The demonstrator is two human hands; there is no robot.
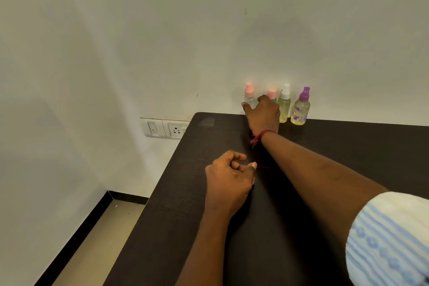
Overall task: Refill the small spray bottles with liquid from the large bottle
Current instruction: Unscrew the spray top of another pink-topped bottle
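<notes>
Four small spray bottles stand in a row at the table's far edge against the wall. From the left they are a clear pink-capped bottle (249, 97), a second pink-capped bottle (272, 94) mostly hidden behind my hand, a white-capped bottle (284, 103) with yellowish liquid, and a purple-capped flowered bottle (300, 109) with yellowish liquid. My right hand (263, 112) reaches to the row, its thumb and fingers curled round the leftmost pink-capped bottle. My left hand (228, 177) rests on the table nearer me, fingers loosely curled, holding nothing. No large bottle is in view.
The dark table (348, 146) has its left edge running diagonally, with floor (99, 239) below it. A wall socket plate (167, 129) sits on the wall just left of the table's far corner. The white wall stands directly behind the bottles.
</notes>
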